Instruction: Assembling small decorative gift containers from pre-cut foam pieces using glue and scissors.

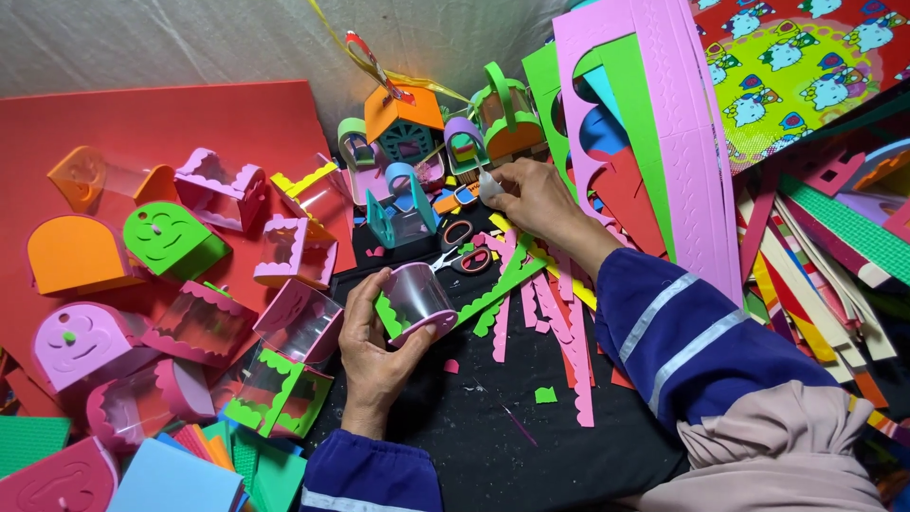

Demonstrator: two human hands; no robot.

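Clear plastic box (417, 301), pink-green foam trim: left hand (374, 351) clasps it; right hand (536, 197) pinches small white piece (489, 187).

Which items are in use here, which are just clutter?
In use: left hand holding clear plastic box with pink and green foam trim; right hand pinching small white piece.
Lying about: red-handled scissors, orange foam house, pink foam sheets.

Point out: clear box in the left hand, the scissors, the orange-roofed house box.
clear box (417, 299), head view, on its clear curved wall.
scissors (462, 246), head view, on the red handle loops.
orange-roofed house box (403, 112), head view, on the orange roof.
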